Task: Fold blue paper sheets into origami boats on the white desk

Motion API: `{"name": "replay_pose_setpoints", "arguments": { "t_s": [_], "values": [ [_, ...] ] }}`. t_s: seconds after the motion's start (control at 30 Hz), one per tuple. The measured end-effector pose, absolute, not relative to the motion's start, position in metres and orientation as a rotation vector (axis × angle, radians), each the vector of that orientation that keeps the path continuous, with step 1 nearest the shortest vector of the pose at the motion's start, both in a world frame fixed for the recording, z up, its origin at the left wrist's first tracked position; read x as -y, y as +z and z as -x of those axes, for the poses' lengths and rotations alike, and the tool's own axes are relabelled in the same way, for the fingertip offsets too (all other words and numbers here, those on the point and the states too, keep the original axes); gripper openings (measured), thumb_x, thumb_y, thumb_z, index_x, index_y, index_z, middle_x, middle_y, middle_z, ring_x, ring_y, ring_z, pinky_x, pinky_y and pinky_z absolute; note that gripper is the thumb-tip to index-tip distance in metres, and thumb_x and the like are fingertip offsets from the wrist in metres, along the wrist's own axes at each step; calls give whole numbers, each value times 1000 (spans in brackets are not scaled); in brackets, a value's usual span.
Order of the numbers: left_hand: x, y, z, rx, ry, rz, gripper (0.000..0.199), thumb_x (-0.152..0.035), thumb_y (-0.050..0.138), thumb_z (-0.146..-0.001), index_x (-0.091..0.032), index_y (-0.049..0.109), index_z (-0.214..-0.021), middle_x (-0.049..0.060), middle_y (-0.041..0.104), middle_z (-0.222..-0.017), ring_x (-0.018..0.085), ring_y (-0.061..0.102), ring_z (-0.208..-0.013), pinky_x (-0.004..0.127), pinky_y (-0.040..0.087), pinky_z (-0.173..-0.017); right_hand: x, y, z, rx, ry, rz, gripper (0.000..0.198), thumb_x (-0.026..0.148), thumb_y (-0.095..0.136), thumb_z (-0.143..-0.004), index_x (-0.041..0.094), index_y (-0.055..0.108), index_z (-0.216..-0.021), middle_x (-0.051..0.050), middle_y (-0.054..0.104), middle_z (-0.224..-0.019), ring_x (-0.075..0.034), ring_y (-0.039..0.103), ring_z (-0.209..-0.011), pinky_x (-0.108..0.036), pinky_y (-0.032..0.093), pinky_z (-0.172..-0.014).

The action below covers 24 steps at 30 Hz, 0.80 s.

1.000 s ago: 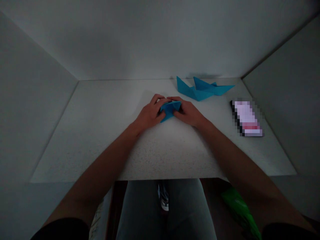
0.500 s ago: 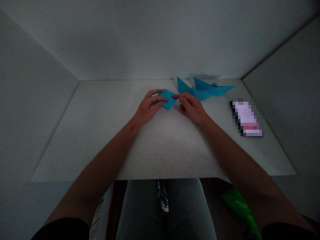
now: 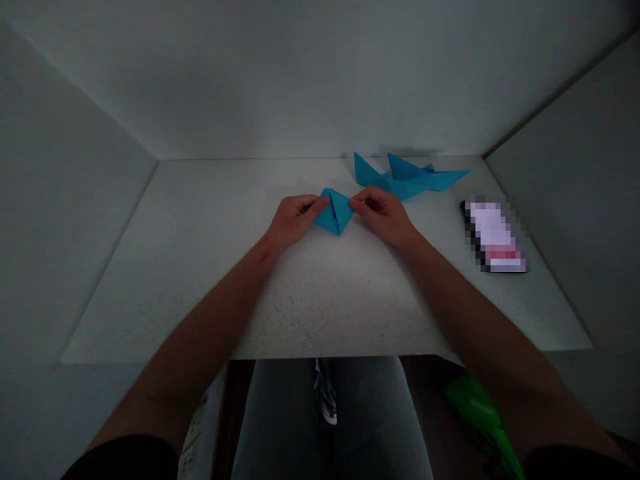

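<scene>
A small piece of folded blue paper (image 3: 336, 215), roughly diamond-shaped with a crease or slit down its middle, is held between my two hands above the white table. My left hand (image 3: 296, 219) pinches its left corner, thumb in front and fingers behind. On the opposite side, the thumb and forefinger of my right hand (image 3: 381, 212) grip the right corner. Just beyond my right hand lie folded blue paper shapes (image 3: 411, 179) with pointed ends, overlapping one another.
A phone (image 3: 496, 237), blurred out, lies on the right part of the white table (image 3: 320, 307). Walls (image 3: 300, 80) close in the back and both sides. Below the front edge are my legs and, at right, a green bag-like item (image 3: 480, 417).
The folded paper has come slightly nearer to me and its front tilts up. My left fingers, spread over it before, now pinch its left corner. My right hand keeps its hold.
</scene>
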State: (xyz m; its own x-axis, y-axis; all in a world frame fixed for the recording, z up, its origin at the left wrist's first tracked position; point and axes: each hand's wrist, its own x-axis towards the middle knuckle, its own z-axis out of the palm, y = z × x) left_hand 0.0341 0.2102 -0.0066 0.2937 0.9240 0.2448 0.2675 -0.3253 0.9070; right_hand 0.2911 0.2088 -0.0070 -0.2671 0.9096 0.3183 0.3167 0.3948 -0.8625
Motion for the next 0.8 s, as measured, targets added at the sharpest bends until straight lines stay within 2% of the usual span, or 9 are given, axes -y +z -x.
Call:
{"name": "replay_pose_setpoints", "arguments": {
  "t_s": [0.1,0.23,0.37,0.5,0.67,0.8],
  "values": [
    [-211,-3,-32,-1109,1127,-1784,57,-71,62,-103,-21,73,-77,1,66,-70,17,67,-71,27,52,-61,-211,-6,-294,1767,804,1058,39,63,74,-99,25,70,-92,-1,63,-84,-17,52,-73,-32,43,-66],
    [-213,-4,-31,-1071,1209,-1752,50,-68,65,-102,-21,78,-90,5,77,-85,17,74,-81,28,60,-74,-215,-7,-297,1692,757,1076,39,63,72,-100,26,67,-90,0,55,-79,-18,48,-72,-33,41,-65],
    [-212,-6,-33,-1056,1217,-1727,49,-69,77,-93,-21,79,-98,8,82,-96,18,77,-88,28,62,-78,-215,-6,-297,1695,727,1062,46,70,73,-98,26,67,-88,-1,57,-79,-18,50,-72,-34,43,-67],
    [-211,-5,-34,-1072,1207,-1731,51,-72,78,-90,-21,78,-93,7,82,-93,18,77,-87,29,62,-78,-212,-3,-294,1734,701,1047,48,74,71,-98,27,69,-88,-2,60,-84,-20,55,-78,-35,47,-70],
    [-213,-7,-34,-1040,1216,-1713,52,-73,76,-92,-21,74,-90,5,79,-89,18,75,-88,29,62,-79,-210,0,-293,1729,658,1040,42,67,73,-100,27,69,-89,-4,62,-90,-21,59,-84,-35,50,-71],
    [-218,-11,-33,-1011,1270,-1661,53,-73,78,-91,-21,72,-88,4,76,-85,17,73,-84,30,62,-78,-210,1,-292,1648,676,1005,46,71,74,-98,26,67,-88,-3,59,-86,-19,56,-77,-34,49,-68]
  ]
}}
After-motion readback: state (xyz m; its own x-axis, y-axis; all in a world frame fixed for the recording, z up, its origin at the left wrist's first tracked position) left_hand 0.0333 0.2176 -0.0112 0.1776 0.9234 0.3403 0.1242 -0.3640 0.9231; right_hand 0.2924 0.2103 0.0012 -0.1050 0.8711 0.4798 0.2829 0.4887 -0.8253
